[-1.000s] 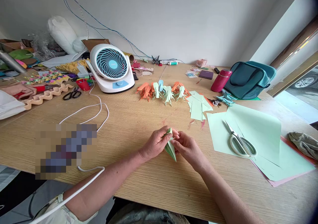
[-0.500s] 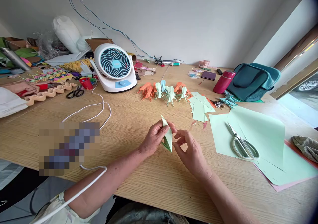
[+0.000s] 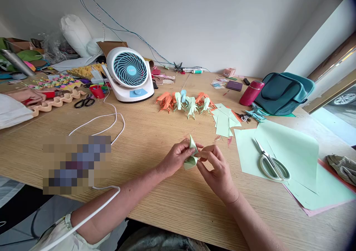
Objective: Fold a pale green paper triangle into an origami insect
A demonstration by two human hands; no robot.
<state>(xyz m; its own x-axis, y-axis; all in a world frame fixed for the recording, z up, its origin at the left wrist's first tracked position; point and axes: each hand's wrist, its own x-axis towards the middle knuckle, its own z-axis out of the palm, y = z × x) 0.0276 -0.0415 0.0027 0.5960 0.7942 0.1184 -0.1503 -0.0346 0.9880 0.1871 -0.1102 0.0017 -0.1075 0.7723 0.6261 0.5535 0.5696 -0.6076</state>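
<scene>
A piece of folded light-green paper [image 3: 190, 163] is held above the table in front of me, one flap spread apart and the tip pointing up. My left hand [image 3: 179, 155] grips it from the left, thumb pressed on the front. On the other side, my right hand [image 3: 216, 169] pinches the flap between thumb and fingers; its fingertips are partly hidden by the paper. Beyond my hands stands a cluster of folded green, orange and blue paper figures [image 3: 191, 106]. Light-green paper pieces [image 3: 223, 124] lie in a loose stack to their right.
White-handled scissors [image 3: 274, 165] rest on large green sheets [image 3: 294, 147] at right. A pink bottle [image 3: 251, 92] and teal bag [image 3: 283, 91] stand behind. At left are a white fan [image 3: 129, 75], a cable [image 3: 115, 121], black scissors [image 3: 84, 102] and another person's hand [image 3: 27, 95].
The folded paper has turned and its lower flap has been spread open. My right hand has moved in and taken hold of the flap; my left hand has shifted slightly right.
</scene>
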